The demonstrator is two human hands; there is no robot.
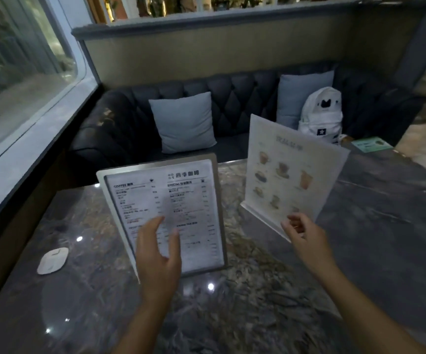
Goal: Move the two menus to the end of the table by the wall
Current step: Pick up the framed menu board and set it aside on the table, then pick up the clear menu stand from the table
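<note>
- Menus: two on a dark marbled table (pixel 309 290), both standing upright.
- Framed text menu (pixel 181 200): printed columns headed COFFEE and SPECIAL, grey border, leaning back slightly, near the table's middle, left of the other menu.
- Picture menu (pixel 283 175): clear stand with drink photos, turned at an angle, just right of the framed one; a strip of bare table shows between them.
- Left hand (pixel 158 254): open, fingers spread, in front of the lower half of the framed text menu. Fingertips overlap the page; contact cannot be confirmed, image blurred there.
- Right hand (pixel 306 238): fingers loosely curled, at the lower near corner of the picture menu. Whether it grips the stand's base cannot be told.
- White flat pad (pixel 52 260): lies on the table to the left, well apart from both menus, near the window-side edge.
- Window ledge (pixel 27 149) runs along the table's left side.
- Dark tufted sofa (pixel 232 98) beyond the far table edge, carrying two grey cushions (pixel 185 122) and a white backpack (pixel 320 114).
- Green card (pixel 370 144) at the table's far right corner.
</note>
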